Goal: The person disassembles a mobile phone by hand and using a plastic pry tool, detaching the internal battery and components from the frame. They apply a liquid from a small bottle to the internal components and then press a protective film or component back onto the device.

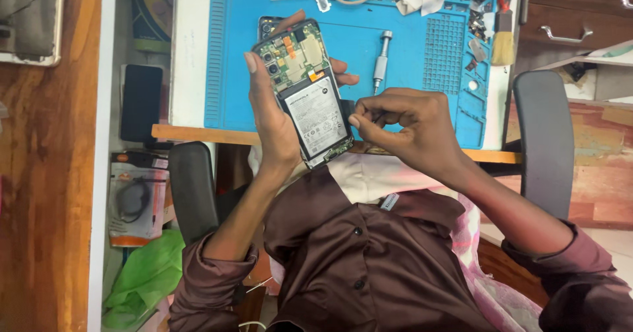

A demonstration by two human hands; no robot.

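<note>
My left hand (273,124) grips the opened phone (306,91) above the tabletop (409,55); my right hand (402,124) pinches closed at its edge. I fear prying could puncture the battery (318,114).

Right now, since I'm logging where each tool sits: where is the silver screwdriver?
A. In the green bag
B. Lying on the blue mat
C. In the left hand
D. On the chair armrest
B: the silver screwdriver lies loose on the blue mat, above the right hand, while the left hand holds the opened phone.
</note>
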